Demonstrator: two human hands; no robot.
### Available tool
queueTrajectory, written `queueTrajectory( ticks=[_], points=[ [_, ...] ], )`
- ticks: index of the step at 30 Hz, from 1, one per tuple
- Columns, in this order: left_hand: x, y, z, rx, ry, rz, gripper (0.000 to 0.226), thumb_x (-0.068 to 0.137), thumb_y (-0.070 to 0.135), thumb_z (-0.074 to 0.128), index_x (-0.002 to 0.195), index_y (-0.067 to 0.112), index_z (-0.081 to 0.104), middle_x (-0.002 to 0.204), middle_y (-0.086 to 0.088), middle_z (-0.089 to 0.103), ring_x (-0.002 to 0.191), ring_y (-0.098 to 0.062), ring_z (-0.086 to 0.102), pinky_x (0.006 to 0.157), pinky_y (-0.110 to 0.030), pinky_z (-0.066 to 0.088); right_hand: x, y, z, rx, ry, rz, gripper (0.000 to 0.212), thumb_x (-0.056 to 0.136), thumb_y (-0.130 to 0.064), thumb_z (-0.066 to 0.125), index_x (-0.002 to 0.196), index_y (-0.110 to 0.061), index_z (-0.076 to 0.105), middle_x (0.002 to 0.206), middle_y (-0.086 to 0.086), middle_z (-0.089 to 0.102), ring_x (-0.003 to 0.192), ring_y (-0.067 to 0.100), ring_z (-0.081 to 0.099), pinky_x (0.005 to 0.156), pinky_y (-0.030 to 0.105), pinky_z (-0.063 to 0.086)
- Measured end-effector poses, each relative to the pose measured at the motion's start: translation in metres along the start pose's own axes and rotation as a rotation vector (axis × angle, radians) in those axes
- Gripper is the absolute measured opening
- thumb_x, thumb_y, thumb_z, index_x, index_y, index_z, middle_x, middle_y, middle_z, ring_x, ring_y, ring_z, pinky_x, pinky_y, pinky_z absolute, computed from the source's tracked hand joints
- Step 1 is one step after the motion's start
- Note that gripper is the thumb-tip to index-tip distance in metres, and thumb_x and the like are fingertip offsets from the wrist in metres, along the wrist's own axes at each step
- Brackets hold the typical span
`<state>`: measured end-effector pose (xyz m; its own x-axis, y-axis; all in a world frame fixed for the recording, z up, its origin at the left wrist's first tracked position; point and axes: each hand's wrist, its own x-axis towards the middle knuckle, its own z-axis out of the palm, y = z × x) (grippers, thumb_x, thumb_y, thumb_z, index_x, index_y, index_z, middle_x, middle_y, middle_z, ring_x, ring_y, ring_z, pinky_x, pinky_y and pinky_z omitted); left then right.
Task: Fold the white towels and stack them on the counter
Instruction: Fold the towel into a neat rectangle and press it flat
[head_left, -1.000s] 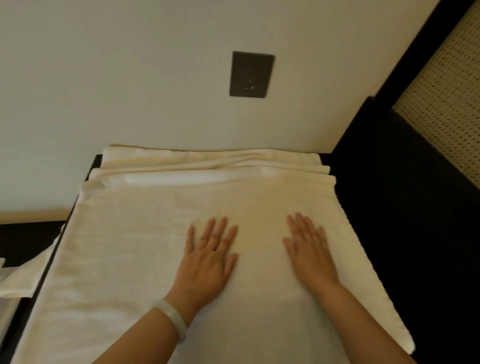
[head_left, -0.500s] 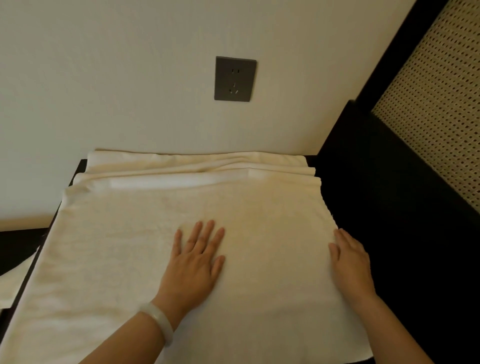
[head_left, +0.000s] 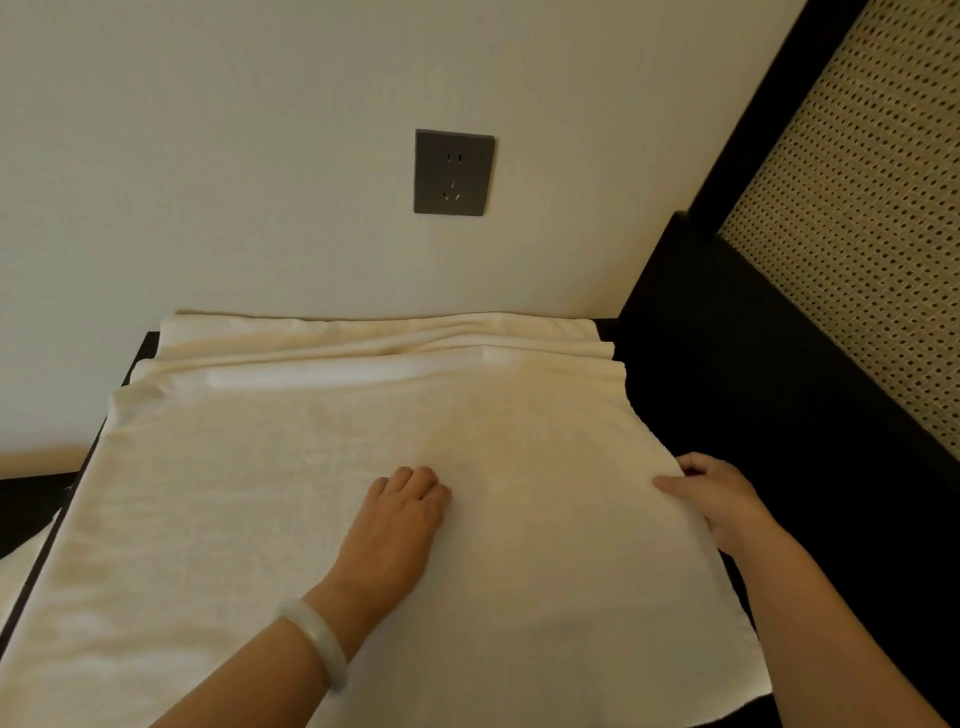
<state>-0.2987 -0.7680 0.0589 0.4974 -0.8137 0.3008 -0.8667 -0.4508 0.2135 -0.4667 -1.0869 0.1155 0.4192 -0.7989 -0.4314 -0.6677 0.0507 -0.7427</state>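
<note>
Two hands work one white towel (head_left: 260, 519). The left hand (head_left: 395, 525) rests on its middle with fingers curled under, knuckles up, holding nothing visible; a moment earlier they lay spread flat. The right hand (head_left: 711, 499), flat at the right edge before, now pinches that edge, thumb on top. The soft, finely textured, roughly rectangular towel covers the dark surface (head_left: 137, 353), rumpled at the back. A pale smooth bracelet (head_left: 322, 644) circles the left wrist. A grey square socket (head_left: 453, 172) sits above; a woven perforated panel (head_left: 872, 234) fills the upper right.
</note>
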Motion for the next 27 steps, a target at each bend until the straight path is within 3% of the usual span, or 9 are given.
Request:
queueTrajectory(
  ticks=[2,4,8,11,18,24,27],
  points=[
    [0.007,0.000,-0.008,-0.028,-0.064,0.020,0.019,0.078,0.010,0.076,0.086,0.023,0.064,0.083,0.007,0.056,0.070,-0.014,0.053,0.062,-0.025,0.046,0.000,-0.001,-0.005,0.098,-0.066,0.029,0.020,0.083,-0.008,0.076,0.101,-0.009,0.067,0.099,0.016,0.072,0.090,0.035,0.069,0.079,0.048,0.058],
    [0.012,-0.004,-0.013,-0.049,-0.138,0.061,0.026,0.075,0.009,0.079,0.082,0.025,0.060,0.078,0.008,0.054,0.065,-0.011,0.050,0.058,-0.022,0.042,-0.001,-0.003,-0.011,0.209,-0.159,0.064,0.023,0.087,-0.010,0.073,0.109,-0.004,0.068,0.106,0.018,0.071,0.097,0.033,0.068,0.075,0.040,0.056],
    [0.027,-0.012,-0.025,-0.088,-0.287,0.146,0.016,0.089,0.005,0.063,0.086,0.019,0.057,0.085,0.001,0.055,0.073,-0.015,0.048,0.063,-0.020,0.034,0.003,-0.008,-0.015,0.267,-0.241,0.101,0.033,0.087,-0.024,0.074,0.115,-0.007,0.069,0.110,0.015,0.072,0.104,0.031,0.065,0.078,0.038,0.053],
    [0.034,-0.017,-0.035,-0.108,-0.369,0.169,0.018,0.097,0.004,0.048,0.096,0.021,0.053,0.095,0.003,0.050,0.082,-0.012,0.040,0.065,-0.016,0.029,0.007,-0.011,-0.015,0.264,-0.220,0.085,0.034,0.086,-0.020,0.075,0.116,-0.007,0.067,0.111,0.014,0.071,0.104,0.029,0.065,0.079,0.036,0.053],
    [0.028,-0.024,-0.052,-0.025,-0.442,0.157,0.032,0.088,-0.007,0.042,0.104,0.019,0.052,0.095,0.006,0.039,0.088,-0.015,0.042,0.072,-0.025,0.035,0.016,-0.007,-0.012,0.160,-0.135,0.062,0.022,0.084,0.001,0.073,0.105,0.003,0.069,0.103,0.018,0.072,0.096,0.030,0.068,0.078,0.032,0.054],
    [0.027,-0.024,-0.043,-0.038,-0.398,0.182,0.029,0.088,-0.007,0.044,0.097,0.017,0.058,0.093,0.003,0.050,0.080,-0.013,0.043,0.064,-0.020,0.032,0.022,-0.005,-0.005,-0.016,-0.104,0.007,0.012,0.090,-0.008,0.070,0.097,0.002,0.070,0.099,0.016,0.072,0.096,0.030,0.067,0.086,0.037,0.055],
    [0.024,-0.027,-0.039,-0.062,-0.350,0.185,0.030,0.082,-0.008,0.051,0.090,0.020,0.058,0.086,0.007,0.050,0.075,-0.012,0.044,0.063,-0.022,0.039,0.025,-0.001,-0.004,-0.103,-0.057,-0.017,0.013,0.095,-0.010,0.063,0.093,0.002,0.067,0.100,0.020,0.069,0.095,0.032,0.065,0.087,0.041,0.055]
  ],
)
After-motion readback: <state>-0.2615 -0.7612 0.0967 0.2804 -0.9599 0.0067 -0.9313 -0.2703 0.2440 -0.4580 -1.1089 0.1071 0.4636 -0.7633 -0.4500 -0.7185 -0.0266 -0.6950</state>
